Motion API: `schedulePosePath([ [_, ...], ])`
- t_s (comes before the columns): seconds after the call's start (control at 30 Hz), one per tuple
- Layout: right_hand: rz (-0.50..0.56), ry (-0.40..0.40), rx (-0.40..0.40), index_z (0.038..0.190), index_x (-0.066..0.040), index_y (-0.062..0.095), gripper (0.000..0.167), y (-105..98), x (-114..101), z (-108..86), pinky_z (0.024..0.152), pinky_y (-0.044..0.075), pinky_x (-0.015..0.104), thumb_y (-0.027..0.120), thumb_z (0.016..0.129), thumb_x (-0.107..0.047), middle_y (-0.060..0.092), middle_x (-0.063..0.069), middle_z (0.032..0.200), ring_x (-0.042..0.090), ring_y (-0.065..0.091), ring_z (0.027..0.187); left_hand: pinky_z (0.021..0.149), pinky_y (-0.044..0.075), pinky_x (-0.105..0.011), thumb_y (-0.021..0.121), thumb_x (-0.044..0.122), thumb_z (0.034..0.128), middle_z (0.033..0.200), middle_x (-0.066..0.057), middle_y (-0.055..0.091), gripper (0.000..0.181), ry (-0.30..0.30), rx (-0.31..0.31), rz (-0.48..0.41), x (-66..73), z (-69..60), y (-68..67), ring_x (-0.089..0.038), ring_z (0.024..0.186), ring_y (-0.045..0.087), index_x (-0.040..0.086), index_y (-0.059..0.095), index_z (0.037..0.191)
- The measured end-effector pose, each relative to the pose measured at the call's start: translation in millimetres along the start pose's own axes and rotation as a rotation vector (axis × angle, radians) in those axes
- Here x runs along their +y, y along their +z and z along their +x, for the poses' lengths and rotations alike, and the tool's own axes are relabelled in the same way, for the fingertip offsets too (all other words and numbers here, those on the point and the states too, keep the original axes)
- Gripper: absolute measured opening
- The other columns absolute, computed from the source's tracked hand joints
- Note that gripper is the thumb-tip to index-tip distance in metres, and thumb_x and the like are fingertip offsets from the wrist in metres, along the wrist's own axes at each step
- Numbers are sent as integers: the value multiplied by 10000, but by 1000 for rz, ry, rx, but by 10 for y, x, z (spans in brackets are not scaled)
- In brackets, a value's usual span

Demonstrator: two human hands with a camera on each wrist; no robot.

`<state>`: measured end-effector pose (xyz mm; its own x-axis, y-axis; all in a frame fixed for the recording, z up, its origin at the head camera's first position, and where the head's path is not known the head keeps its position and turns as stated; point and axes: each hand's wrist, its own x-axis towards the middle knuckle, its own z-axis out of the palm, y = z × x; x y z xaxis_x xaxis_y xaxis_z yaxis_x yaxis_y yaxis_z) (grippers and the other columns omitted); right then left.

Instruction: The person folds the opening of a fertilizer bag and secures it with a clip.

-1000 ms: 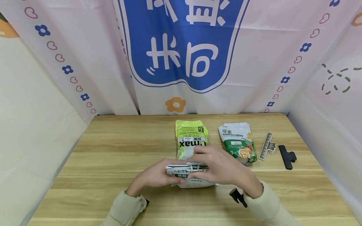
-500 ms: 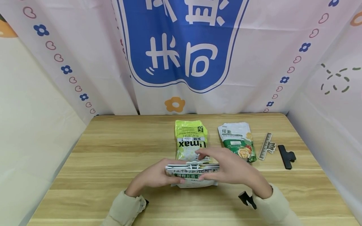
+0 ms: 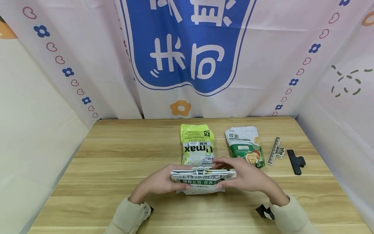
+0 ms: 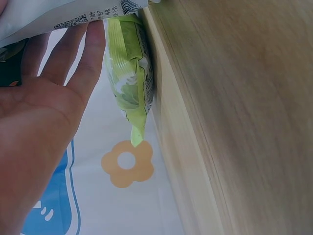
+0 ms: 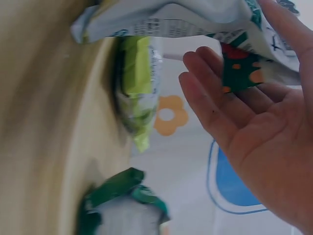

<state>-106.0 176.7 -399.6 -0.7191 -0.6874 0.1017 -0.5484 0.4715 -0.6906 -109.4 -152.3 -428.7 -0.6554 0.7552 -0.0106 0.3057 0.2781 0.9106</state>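
Note:
A white-and-green fertilizer bag (image 3: 203,189) stands at the middle of the table, its top folded over. Across that fold sits a pale bag clip (image 3: 200,171). My left hand (image 3: 160,179) holds the bag's left end, thumb in front and fingers behind. At the right end my right hand (image 3: 248,177) holds the bag likewise, thumb on the front face; the fingers behind are mostly hidden from the head view. In the right wrist view those fingers (image 5: 210,98) reach behind the bag, only slightly bent. The left fingers (image 4: 63,58) pass behind the bag in the left wrist view.
A lime-green bag (image 3: 197,143) lies just behind the held one. To its right lies a white-and-green bag (image 3: 243,146) with fruit printed on it. Farther right are a silver, ruler-patterned clip (image 3: 274,152) and a black clip (image 3: 296,162). A printed curtain (image 3: 157,104) hangs behind the table (image 3: 117,149).
My right hand has moved off the clip's middle and right along the folded top to the bag's right end. The clip remains on the fold. My left hand stays in place.

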Motion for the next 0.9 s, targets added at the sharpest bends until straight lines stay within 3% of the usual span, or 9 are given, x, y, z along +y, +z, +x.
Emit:
schedulePosePath([
  [0.2,17,69,-2,1411,-178,638,673,106,124,-48,1078,549,465,835,857,-507,715,4,1382,238,682,1252,937,594,-270,803,210,941,1318,-57,750,566,3,-4,-8,-4,0,7,-69,1087,712,158,612,1471],
  [0.33,106,87,-33,1415,-238,636,660,182,199,-48,1096,528,426,856,845,-489,714,-16,1377,218,675,1254,987,580,-274,797,196,945,1339,-58,741,554,14,-6,-18,-12,5,9,-81,1132,709,153,616,1468],
  [0.53,261,68,-73,1436,-225,619,702,258,290,-26,1125,495,303,898,820,-414,722,-38,1365,134,664,1268,1005,571,-275,795,192,946,1356,-46,734,554,10,-2,-25,-16,15,13,-82,1148,704,166,617,1470],
  [0.77,296,60,-64,1424,-233,630,709,312,327,-5,1105,493,252,914,796,-398,733,-49,1350,91,664,1257,849,620,-286,807,161,930,1349,-75,735,588,-7,-7,-36,-3,16,2,-65,1023,711,160,607,1482],
  [0.9,298,52,-56,1393,-242,649,691,326,316,-6,1113,494,273,921,778,-398,743,-61,1327,104,678,1240,907,618,-288,822,154,912,1397,-76,708,664,-13,-43,-47,-3,10,-7,-77,1084,715,163,562,1523],
])
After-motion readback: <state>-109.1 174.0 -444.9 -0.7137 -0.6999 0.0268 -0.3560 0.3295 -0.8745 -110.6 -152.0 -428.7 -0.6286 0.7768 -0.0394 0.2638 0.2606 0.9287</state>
